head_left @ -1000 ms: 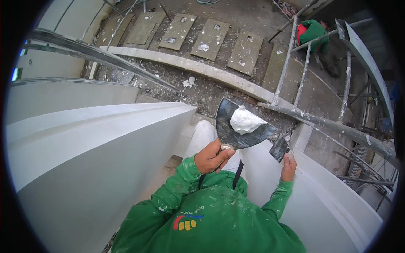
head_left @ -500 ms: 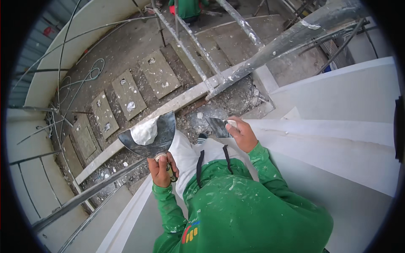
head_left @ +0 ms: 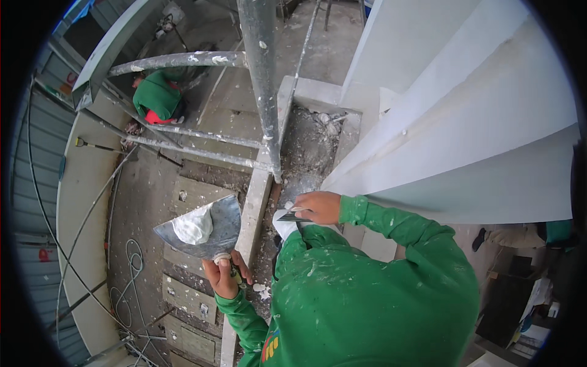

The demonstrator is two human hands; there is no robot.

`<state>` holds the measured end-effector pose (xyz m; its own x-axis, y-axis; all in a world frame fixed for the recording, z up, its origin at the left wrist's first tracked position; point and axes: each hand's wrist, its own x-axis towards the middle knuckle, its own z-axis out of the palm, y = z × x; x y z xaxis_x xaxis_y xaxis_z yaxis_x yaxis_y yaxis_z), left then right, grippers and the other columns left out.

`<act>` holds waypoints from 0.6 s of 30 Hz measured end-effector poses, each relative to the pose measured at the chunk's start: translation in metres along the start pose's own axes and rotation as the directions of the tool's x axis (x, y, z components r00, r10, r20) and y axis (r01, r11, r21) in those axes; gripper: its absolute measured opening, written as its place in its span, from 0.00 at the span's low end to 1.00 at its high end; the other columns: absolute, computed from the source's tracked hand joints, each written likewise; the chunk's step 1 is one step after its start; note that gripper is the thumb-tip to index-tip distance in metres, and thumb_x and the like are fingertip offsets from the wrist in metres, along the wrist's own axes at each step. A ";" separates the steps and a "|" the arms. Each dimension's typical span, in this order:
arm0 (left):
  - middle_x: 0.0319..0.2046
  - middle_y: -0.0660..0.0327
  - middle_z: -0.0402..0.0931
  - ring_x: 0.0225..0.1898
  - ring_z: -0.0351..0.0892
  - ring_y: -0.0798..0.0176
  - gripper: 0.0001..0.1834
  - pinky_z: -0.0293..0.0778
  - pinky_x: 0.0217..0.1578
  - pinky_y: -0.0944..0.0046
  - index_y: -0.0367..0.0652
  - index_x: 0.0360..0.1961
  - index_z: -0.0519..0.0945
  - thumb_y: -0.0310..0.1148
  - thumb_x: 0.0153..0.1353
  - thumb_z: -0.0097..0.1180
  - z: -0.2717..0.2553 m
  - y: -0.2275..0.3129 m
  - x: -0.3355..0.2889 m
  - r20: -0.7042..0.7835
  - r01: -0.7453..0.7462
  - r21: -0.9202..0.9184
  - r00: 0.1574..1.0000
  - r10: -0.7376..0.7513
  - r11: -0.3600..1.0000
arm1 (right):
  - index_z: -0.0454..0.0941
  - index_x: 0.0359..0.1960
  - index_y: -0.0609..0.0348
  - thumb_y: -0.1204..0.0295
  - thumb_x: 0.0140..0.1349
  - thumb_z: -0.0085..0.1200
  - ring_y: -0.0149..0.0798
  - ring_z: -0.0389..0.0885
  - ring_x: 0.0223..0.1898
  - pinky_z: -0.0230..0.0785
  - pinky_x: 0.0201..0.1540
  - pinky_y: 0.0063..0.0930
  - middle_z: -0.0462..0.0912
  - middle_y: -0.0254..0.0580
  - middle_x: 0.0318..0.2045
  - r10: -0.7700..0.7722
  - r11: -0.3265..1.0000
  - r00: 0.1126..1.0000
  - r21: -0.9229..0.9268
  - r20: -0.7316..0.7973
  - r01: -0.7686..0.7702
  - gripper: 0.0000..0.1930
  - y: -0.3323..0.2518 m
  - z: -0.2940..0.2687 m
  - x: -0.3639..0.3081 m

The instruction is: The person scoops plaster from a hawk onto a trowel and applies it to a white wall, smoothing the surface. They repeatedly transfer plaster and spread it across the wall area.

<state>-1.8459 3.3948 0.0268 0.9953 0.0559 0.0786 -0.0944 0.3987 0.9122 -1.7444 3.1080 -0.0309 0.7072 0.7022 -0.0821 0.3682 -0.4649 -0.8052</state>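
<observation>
One white lump (head_left: 194,226) sits on the wide blade (head_left: 224,224); the left hand (head_left: 226,275) is curled round its handle (head_left: 222,257), the right hand (head_left: 318,207) grips a smaller blade (head_left: 291,217). Too steep a tilt could slide the lump off.

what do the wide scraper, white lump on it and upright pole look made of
Wide scraper: blade probably steel, thin and gray with dull streaks. White lump: perhaps putty or plaster, soft-looking with smooth folds. Upright pole: likely metal, round, dull gray, spattered white.
</observation>
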 end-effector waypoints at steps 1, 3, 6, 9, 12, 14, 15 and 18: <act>0.27 0.54 0.64 0.12 0.65 0.65 0.18 0.67 0.06 0.67 0.43 0.55 0.55 0.33 0.68 0.41 -0.009 -0.003 0.002 0.046 -0.001 0.021 0.999 0.000 1.000 | 0.75 0.41 0.65 0.63 0.64 0.45 0.55 0.73 0.43 0.64 0.47 0.46 0.73 0.53 0.39 0.010 1.000 0.999 -0.026 -0.032 -0.011 0.16 0.014 0.010 0.011; 0.27 0.54 0.65 0.13 0.67 0.64 0.17 0.69 0.08 0.67 0.42 0.54 0.56 0.33 0.67 0.42 -0.021 -0.003 -0.001 0.084 0.093 0.017 0.992 -0.094 0.996 | 0.75 0.36 0.66 0.62 0.63 0.48 0.57 0.73 0.39 0.64 0.44 0.47 0.74 0.54 0.35 0.078 0.993 0.976 -0.066 -0.203 -0.093 0.16 0.031 0.031 0.028; 0.27 0.54 0.67 0.15 0.69 0.64 0.14 0.70 0.12 0.67 0.40 0.49 0.58 0.32 0.67 0.43 -0.034 0.002 -0.004 0.087 0.224 -0.017 0.971 -0.222 0.974 | 0.75 0.32 0.67 0.60 0.61 0.52 0.57 0.74 0.34 0.65 0.40 0.46 0.75 0.53 0.28 0.201 0.974 0.897 -0.020 -0.393 -0.227 0.17 0.037 0.048 0.043; 0.28 0.54 0.66 0.15 0.68 0.64 0.13 0.70 0.12 0.66 0.41 0.50 0.58 0.30 0.67 0.42 -0.058 -0.012 0.003 0.224 0.265 -0.014 0.940 -0.255 0.964 | 0.76 0.33 0.67 0.60 0.58 0.57 0.49 0.77 0.29 0.67 0.37 0.40 0.77 0.49 0.23 0.388 0.920 0.767 0.157 -0.511 -0.360 0.18 0.026 0.057 0.042; 0.22 0.54 0.64 0.10 0.66 0.64 0.12 0.67 0.07 0.67 0.40 0.46 0.58 0.33 0.67 0.42 -0.053 -0.009 0.021 0.168 0.297 0.025 0.940 -0.297 0.955 | 0.79 0.37 0.66 0.63 0.58 0.59 0.31 0.78 0.27 0.69 0.33 0.28 0.82 0.41 0.26 0.504 0.859 0.534 0.457 -0.678 -0.230 0.16 0.011 0.050 0.039; 0.21 0.55 0.64 0.10 0.65 0.63 0.11 0.67 0.07 0.67 0.40 0.44 0.58 0.33 0.67 0.42 -0.059 -0.013 0.035 0.230 0.311 0.045 0.921 -0.313 0.949 | 0.79 0.37 0.65 0.64 0.59 0.59 0.28 0.78 0.28 0.69 0.34 0.25 0.82 0.38 0.27 0.584 0.780 0.393 0.625 -0.710 -0.029 0.14 -0.001 0.038 0.033; 0.20 0.55 0.64 0.10 0.65 0.63 0.10 0.67 0.08 0.67 0.40 0.43 0.58 0.33 0.67 0.42 -0.064 -0.014 0.042 0.262 0.315 0.059 0.911 -0.319 0.947 | 0.79 0.37 0.65 0.65 0.59 0.58 0.27 0.78 0.28 0.69 0.34 0.24 0.83 0.37 0.28 0.621 0.729 0.326 0.678 -0.712 0.092 0.14 -0.009 0.028 0.032; 0.24 0.55 0.65 0.14 0.68 0.64 0.14 0.70 0.11 0.66 0.41 0.50 0.57 0.29 0.65 0.42 -0.057 -0.005 0.079 0.360 0.382 0.036 0.857 -0.368 0.924 | 0.80 0.38 0.65 0.68 0.59 0.59 0.23 0.77 0.32 0.69 0.35 0.22 0.82 0.33 0.30 0.652 0.644 0.301 0.718 -0.696 0.264 0.12 -0.013 0.007 0.032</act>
<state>-1.7681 3.4494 0.0052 0.8950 -0.4287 -0.1235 0.2934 0.3570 0.8868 -1.7308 3.1403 -0.0274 0.8730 -0.4670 -0.1408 -0.0091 0.2732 -0.9619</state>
